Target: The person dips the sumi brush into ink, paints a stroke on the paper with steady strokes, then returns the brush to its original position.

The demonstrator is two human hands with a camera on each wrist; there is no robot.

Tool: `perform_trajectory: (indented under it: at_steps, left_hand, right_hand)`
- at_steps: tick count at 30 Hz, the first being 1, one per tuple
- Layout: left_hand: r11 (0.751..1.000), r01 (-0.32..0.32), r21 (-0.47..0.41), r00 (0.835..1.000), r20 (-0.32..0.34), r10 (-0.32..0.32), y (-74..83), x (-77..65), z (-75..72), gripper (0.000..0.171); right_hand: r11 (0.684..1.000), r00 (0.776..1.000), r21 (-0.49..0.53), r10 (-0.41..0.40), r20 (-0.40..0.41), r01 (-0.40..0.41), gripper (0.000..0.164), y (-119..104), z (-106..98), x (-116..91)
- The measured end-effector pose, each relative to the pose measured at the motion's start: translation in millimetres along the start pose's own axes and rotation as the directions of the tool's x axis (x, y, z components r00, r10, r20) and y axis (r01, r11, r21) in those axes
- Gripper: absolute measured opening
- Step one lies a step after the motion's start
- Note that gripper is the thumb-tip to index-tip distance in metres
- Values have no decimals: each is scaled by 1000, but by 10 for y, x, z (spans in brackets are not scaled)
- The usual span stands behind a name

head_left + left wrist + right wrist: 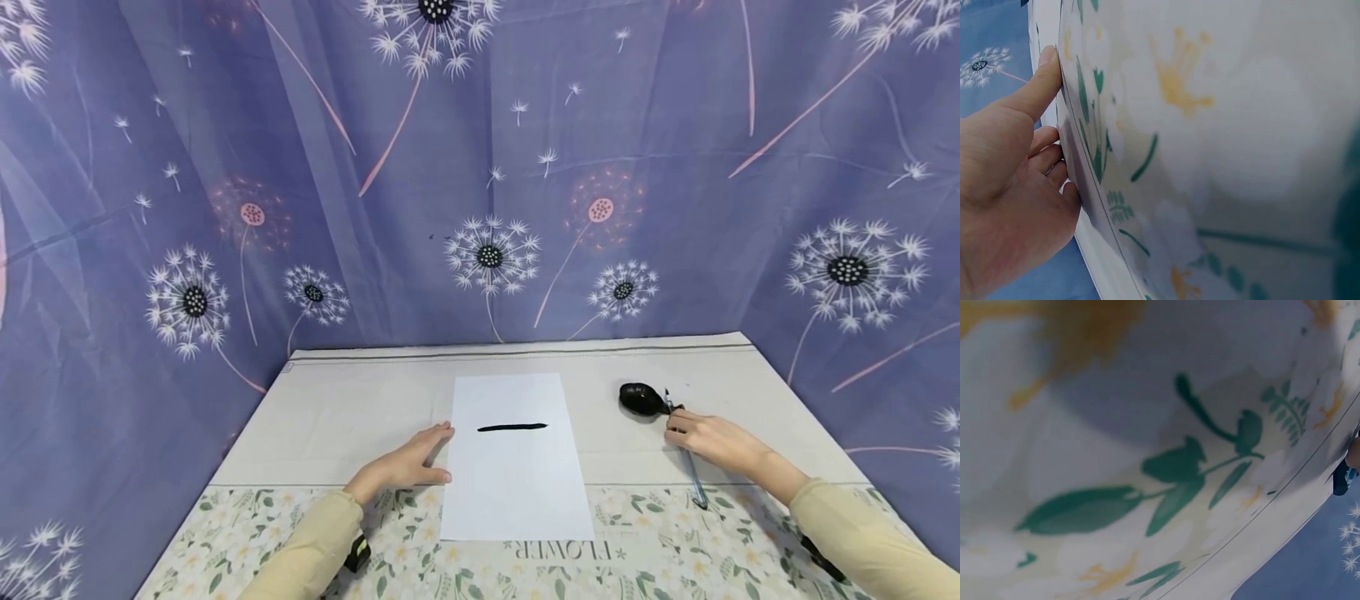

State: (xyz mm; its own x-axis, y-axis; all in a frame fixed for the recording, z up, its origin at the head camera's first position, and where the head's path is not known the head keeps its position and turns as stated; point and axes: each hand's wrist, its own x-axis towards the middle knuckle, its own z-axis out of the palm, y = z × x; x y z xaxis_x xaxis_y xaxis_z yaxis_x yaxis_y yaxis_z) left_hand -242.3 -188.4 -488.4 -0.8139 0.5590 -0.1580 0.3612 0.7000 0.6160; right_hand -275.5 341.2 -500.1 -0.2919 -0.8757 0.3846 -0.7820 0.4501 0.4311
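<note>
A white sheet of paper (517, 492) lies on the table with one black horizontal stroke (513, 427) across its upper half. My left hand (411, 458) rests at the sheet's left edge, fingers extended and thumb spread; the left wrist view shows this hand (1016, 181) from the palm side. To the right of the paper, my right hand (701, 437) pinches a slim bluish brush (693, 479) with a dark tip. Beside its fingers lies a glossy black spoon (640, 399), its short handle partly hidden by them. Only a sliver of that hand (1354, 453) enters the right wrist view.
A floral-printed cloth (405, 533) with a plain pale band (360, 400) covers the table. Purple curtains (420, 283) with dandelion prints stand behind and at both sides.
</note>
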Motion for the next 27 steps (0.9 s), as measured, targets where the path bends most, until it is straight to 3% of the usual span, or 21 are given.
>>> perform_trajectory:
  at_steps: [13, 14, 18, 20, 22, 26, 27]
  left_hand:
    - [1000, 5, -1, 1000, -1, -5, -33, 6, 10, 80]
    - [1000, 6, 4, 1000, -2, -6, -37, 10, 11, 80]
    - [1000, 13, 3, 1000, -2, -13, -53, 25, 9, 80]
    - [1000, 12, 0, 1000, -3, -12, -54, 25, 4, 80]
    - [1000, 10, -5, 1000, -1, -10, -53, 23, 1, 81]
    - [1000, 1, -4, 1000, 5, -1, -56, 15, 4, 80]
    - [1000, -3, -3, 1000, 5, 3, -56, 12, 5, 80]
  right_hand:
    - [998, 999, 43, 51, 9, -51, 65, 21, -18, 4]
    - [997, 999, 46, 54, 9, -54, 62, 27, -14, 1]
    - [995, 998, 69, 64, 20, -66, 24, 52, -8, -6]
    - [995, 997, 77, 67, 23, -69, 18, 59, -12, -5]
    - [995, 998, 73, 68, 15, -69, 23, 61, -15, -3]
    - [996, 998, 59, 61, -13, -60, 62, 58, -15, -2]
    - [997, 998, 55, 60, -19, -59, 66, 59, -11, -5]
